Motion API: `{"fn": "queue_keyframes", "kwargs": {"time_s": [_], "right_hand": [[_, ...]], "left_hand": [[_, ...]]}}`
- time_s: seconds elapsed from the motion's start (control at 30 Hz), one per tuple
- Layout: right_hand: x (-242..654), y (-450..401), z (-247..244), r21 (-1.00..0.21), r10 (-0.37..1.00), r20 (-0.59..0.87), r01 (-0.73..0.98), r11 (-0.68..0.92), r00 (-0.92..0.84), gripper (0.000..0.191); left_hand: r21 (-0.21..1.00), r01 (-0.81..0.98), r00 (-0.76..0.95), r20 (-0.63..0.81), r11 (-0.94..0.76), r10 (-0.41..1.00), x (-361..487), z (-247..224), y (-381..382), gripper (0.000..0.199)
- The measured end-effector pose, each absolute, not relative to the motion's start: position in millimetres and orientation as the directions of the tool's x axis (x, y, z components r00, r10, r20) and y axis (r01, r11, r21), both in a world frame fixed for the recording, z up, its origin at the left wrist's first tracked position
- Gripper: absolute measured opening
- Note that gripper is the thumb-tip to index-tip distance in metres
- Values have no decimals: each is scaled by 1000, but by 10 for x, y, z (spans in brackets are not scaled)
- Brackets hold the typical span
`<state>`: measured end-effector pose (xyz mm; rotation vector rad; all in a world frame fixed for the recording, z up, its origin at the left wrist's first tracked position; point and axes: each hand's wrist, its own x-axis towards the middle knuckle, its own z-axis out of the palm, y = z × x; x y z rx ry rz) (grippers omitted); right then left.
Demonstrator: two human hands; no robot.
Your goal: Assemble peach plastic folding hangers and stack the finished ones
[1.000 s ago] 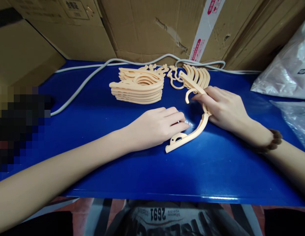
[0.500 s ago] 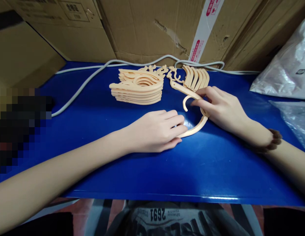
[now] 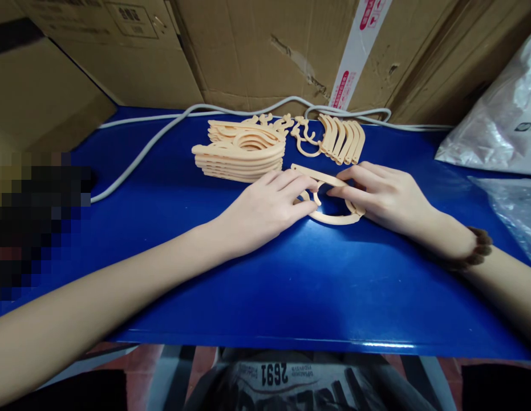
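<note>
A cream plastic folding clothes hanger [image 3: 337,218] lies between my hands, with a curved arm, a straight bar and a hook showing. My right hand [image 3: 379,197] grips its right end, thumb and fingers closed around it. From the left, my left hand [image 3: 274,208] pinches the hanger's other side near the hook; the fingers partly cover that end. Just behind my left hand stands a neat stack of matching folded hangers [image 3: 239,157]. Loose curved hanger arms [image 3: 344,140] sit in a row behind my right hand, and several small hooks [image 3: 305,137] lie beside them.
Cardboard boxes [image 3: 256,51] wall off the back of the blue table [image 3: 265,302]. A pale cable [image 3: 149,151] runs along the rear and left. Plastic bags [image 3: 496,120] lie at the right. A blurred dark object [image 3: 34,222] is at the left.
My left hand has moved up and back along the hanger. The hanger's arms have shifted closer together, its straight bar now nearer my left fingers. My right hand has moved little.
</note>
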<state>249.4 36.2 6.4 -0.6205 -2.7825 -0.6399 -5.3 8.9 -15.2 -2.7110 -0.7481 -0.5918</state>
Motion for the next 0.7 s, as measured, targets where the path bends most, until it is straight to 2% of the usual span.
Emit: {"fn": "queue_keyframes", "kwargs": {"time_s": [0.23, 0.47, 0.7], "right_hand": [[2495, 378, 49, 393, 332, 292, 429, 813, -897, 24], [2446, 322, 84, 449, 313, 232, 386, 806, -921, 24], [2450, 304, 70, 385, 291, 227, 360, 850, -929, 21]], "left_hand": [[-182, 480, 819, 442, -858, 365, -49, -151, 64, 31], [-221, 506, 794, 498, -834, 349, -23, -119, 33, 21], [-187, 483, 820, 439, -856, 367, -44, -114, 22, 16]]}}
